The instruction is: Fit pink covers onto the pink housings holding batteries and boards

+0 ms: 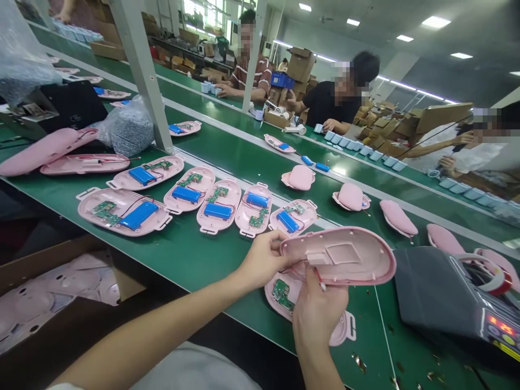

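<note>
A pink plastic shell [365,254] is held up with its hollow inside facing me. My left hand [262,261] is closed on its left end, thumb and fingers around the rim. At the lower edge, my right hand [319,311] grips the same shell, its thumb near a thin red wire with a small white connector [323,287]; some of its fingers are hidden behind the shell. Below lies a pink tray-like half [343,330] with a green circuit board [283,293], partly covered by my right hand.
Several open pink halves with blue batteries [217,210] line the green bench [162,265]. A dark machine [442,303] with a red display stands right, near metallic scraps [359,363]. A cardboard box [125,276] holds pink parts at left. Closed pink units [398,218] lie beyond; people work opposite.
</note>
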`<state>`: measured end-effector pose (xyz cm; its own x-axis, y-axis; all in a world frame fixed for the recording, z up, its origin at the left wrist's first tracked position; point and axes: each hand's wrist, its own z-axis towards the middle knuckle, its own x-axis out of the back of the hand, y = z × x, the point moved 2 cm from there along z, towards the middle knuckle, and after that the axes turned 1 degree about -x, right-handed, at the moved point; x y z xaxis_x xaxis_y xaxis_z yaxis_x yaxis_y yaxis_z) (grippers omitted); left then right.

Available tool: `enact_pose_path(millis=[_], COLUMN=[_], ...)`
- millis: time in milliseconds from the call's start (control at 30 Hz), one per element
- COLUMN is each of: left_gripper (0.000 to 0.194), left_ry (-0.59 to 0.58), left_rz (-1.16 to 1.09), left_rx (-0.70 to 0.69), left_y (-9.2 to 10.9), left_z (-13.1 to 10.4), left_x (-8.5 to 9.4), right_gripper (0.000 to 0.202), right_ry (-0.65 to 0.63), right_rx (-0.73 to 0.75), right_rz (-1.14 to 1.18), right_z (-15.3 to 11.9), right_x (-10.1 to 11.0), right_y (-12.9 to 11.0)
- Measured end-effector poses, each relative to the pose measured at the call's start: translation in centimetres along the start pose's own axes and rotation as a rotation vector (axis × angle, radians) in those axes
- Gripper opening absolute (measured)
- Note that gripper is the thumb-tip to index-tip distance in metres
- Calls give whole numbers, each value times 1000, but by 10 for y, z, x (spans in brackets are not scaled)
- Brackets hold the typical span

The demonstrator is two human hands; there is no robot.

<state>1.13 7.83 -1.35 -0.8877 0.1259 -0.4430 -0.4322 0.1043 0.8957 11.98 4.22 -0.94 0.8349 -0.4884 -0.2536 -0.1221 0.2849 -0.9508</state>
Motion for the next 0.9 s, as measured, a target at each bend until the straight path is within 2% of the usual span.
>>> enact_pose_path(millis=[67, 100, 167, 233, 267, 300, 367, 433, 500, 533, 567, 667, 700, 733, 833, 900], left_gripper=[48, 48, 47, 45, 44, 43, 39, 34, 25, 21, 18, 38, 40, 36, 5, 9], left_ry=[23, 30, 43, 42, 36, 33, 36, 42, 49, 49, 54, 109, 125, 136, 115, 63], left_rz=[1, 16, 49, 74, 78, 81, 96, 131, 155, 155, 154, 198, 236, 277, 329, 319], left_rx=[-11, -2, 21, 36, 38, 37, 43, 61, 67, 58, 33, -74, -98, -114, -127, -133], left_y=[-1, -1, 0, 1, 2, 3, 3, 3, 3, 3, 4, 5, 5, 5, 5, 9], left_z=[-1, -2, -4, -6, -6, -6, -6, -5, -4, -3, -3, -7, -10, -13, -23, -27], left_x=[1, 2, 3, 3, 2, 2, 1, 1, 2, 3, 4, 8, 9, 10, 15, 20], right_gripper=[64, 62, 57, 53, 51, 48, 33, 14, 17, 21, 25, 34, 35, 35, 34, 34], right_ry=[-115, -144, -130, -161, -257, -405, -750, -1048, -1193, -1188, -1121, -809, -746, -713, -699, -677], right_rx=[-69, -56, 142, 491, 664, 808, 997, 1029, 960, 942, 953, 1037, 1043, 1034, 983, 953], right_rz=[9, -5, -132, -406, -586, -775, -1098, -1317, -1406, -1414, -1408, -1353, -1336, -1322, -1283, -1271], right_z=[3, 7, 21, 39, 49, 58, 74, 87, 93, 93, 93, 87, 85, 84, 83, 84], right_x=[5, 11, 24, 31, 28, 22, 5, -9, -16, -16, -14, 0, 5, 9, 17, 20], right_y=[-4, -10, -31, -58, -70, -78, -83, -79, -72, -70, -69, -68, -67, -66, -60, -57])
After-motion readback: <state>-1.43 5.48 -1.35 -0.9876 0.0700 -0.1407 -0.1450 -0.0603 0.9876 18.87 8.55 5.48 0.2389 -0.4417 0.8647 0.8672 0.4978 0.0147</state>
